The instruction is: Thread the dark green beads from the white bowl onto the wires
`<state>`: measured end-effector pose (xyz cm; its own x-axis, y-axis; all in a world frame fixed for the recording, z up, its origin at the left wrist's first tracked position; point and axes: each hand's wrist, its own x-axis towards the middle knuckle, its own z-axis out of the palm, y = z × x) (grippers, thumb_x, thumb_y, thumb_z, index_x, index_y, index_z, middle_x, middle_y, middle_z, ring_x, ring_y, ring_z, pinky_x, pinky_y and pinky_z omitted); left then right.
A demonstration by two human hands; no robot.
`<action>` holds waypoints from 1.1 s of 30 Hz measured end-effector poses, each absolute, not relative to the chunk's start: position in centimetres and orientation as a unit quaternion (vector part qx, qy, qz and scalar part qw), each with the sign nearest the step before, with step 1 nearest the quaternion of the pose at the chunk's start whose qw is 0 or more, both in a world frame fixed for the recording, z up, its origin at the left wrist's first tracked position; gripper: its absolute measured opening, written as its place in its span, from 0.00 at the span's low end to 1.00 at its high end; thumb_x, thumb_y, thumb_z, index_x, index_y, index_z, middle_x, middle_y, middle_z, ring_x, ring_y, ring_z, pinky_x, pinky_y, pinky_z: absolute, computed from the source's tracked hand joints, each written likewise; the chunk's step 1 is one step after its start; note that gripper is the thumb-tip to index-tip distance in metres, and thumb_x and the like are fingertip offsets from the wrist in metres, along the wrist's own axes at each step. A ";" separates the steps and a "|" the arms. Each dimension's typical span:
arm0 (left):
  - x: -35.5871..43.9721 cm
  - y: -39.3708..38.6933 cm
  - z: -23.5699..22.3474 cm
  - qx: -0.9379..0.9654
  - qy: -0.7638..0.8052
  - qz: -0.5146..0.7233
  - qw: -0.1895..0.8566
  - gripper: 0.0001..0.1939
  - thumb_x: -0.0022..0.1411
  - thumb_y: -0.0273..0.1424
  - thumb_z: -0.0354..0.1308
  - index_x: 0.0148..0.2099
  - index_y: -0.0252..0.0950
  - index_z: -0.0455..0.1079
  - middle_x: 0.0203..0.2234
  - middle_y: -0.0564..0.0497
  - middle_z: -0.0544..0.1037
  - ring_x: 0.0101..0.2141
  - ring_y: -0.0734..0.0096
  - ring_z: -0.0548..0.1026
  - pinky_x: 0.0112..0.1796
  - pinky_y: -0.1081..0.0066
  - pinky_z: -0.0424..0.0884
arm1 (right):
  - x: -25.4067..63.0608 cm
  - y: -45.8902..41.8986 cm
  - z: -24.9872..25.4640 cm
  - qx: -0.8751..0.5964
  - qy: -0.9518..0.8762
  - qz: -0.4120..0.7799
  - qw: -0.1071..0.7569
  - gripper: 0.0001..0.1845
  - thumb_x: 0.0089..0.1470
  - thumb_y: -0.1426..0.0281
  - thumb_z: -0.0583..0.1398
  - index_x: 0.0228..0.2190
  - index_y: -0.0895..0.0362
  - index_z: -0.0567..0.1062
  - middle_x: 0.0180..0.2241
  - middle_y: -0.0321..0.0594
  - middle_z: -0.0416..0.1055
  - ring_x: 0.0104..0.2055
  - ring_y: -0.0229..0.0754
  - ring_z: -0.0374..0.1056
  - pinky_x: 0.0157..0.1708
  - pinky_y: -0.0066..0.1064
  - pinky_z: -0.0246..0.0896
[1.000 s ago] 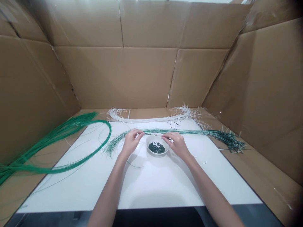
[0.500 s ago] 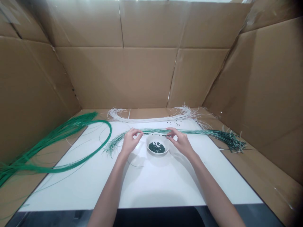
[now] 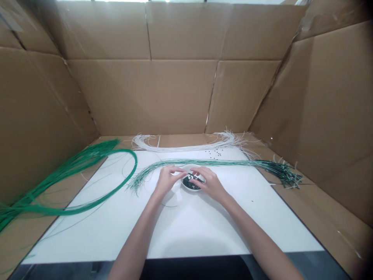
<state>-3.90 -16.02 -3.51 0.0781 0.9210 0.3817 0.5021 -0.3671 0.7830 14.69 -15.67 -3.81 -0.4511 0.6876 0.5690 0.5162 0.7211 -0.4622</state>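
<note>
A small white bowl (image 3: 186, 186) of dark green beads sits mid-table on the white board (image 3: 186, 225). My left hand (image 3: 166, 179) is just left of the bowl, thumb and forefinger pinched on a thin wire with dark beads on it. My right hand (image 3: 209, 182) reaches over the bowl's right rim, fingers curled and pinching the wire's other end above the beads. The short beaded wire (image 3: 190, 177) spans between both hands over the bowl. A bundle of thin green-white wires (image 3: 233, 162) lies across the board just beyond my hands.
A thick bundle of green wires (image 3: 72, 167) loops across the left side. White wires (image 3: 186, 147) curve along the back, with loose dark beads (image 3: 214, 153) scattered near them. Cardboard walls (image 3: 180, 77) enclose the table on three sides.
Both hands moved closer together and lower, from holding the wire stretched behind the bowl to pinching it right over the bowl. My right hand now covers part of the bowl.
</note>
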 end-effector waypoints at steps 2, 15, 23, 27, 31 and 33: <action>-3.5 -16.1 -3.7 0.703 0.505 0.441 0.239 0.12 0.50 0.41 0.57 0.30 0.39 0.75 0.19 0.52 0.71 0.25 0.71 0.65 0.32 0.71 0.61 | 14.3 -15.8 -4.2 -0.346 -0.848 0.090 0.391 0.11 0.52 0.65 0.55 0.38 0.53 0.71 0.34 0.39 0.72 0.37 0.42 0.66 0.39 0.34 0.58; -5.0 -15.9 -2.6 0.674 0.520 0.478 0.214 0.12 0.51 0.40 0.57 0.29 0.36 0.74 0.21 0.53 0.68 0.26 0.73 0.65 0.31 0.73 0.61 | 15.4 -15.4 -3.3 -0.403 -0.819 0.092 0.397 0.11 0.55 0.69 0.50 0.31 0.56 0.72 0.30 0.40 0.71 0.32 0.40 0.66 0.33 0.30 0.58; -7.7 -14.8 -1.8 0.673 0.525 0.513 0.090 0.12 0.54 0.38 0.54 0.32 0.36 0.73 0.25 0.50 0.73 0.32 0.70 0.68 0.36 0.71 0.63 | 18.6 -12.4 -1.4 -0.442 -0.786 0.032 0.432 0.12 0.54 0.68 0.50 0.31 0.58 0.72 0.33 0.42 0.73 0.34 0.42 0.68 0.34 0.30 0.60; -9.9 -13.6 -0.3 0.674 0.533 0.512 0.027 0.13 0.55 0.38 0.53 0.32 0.35 0.73 0.28 0.50 0.74 0.33 0.71 0.69 0.38 0.72 0.63 | 23.7 -8.8 1.8 -0.491 -0.791 -0.027 0.363 0.12 0.52 0.67 0.52 0.32 0.57 0.74 0.33 0.43 0.74 0.35 0.43 0.68 0.35 0.32 0.60; -12.5 -12.6 1.0 0.674 0.567 0.473 -0.022 0.16 0.56 0.40 0.50 0.33 0.35 0.73 0.28 0.50 0.74 0.33 0.70 0.70 0.36 0.73 0.63 | 31.5 -5.3 3.1 -0.602 -0.756 -0.046 0.253 0.14 0.50 0.66 0.52 0.33 0.55 0.76 0.34 0.42 0.75 0.35 0.45 0.69 0.35 0.31 0.60; -13.5 -12.1 1.2 0.676 0.595 0.434 -0.024 0.16 0.55 0.41 0.50 0.33 0.36 0.73 0.29 0.50 0.75 0.35 0.69 0.70 0.38 0.73 0.63 | 35.6 -4.2 2.6 -0.657 -0.731 -0.016 0.183 0.13 0.48 0.65 0.54 0.32 0.55 0.77 0.34 0.41 0.75 0.36 0.44 0.69 0.34 0.28 0.60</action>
<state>-13.47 -12.07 1.16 -0.0843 0.7834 0.6158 0.8255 -0.2912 0.4835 35.62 -4.15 2.58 -0.0695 0.9550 0.2885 0.9667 0.1359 -0.2168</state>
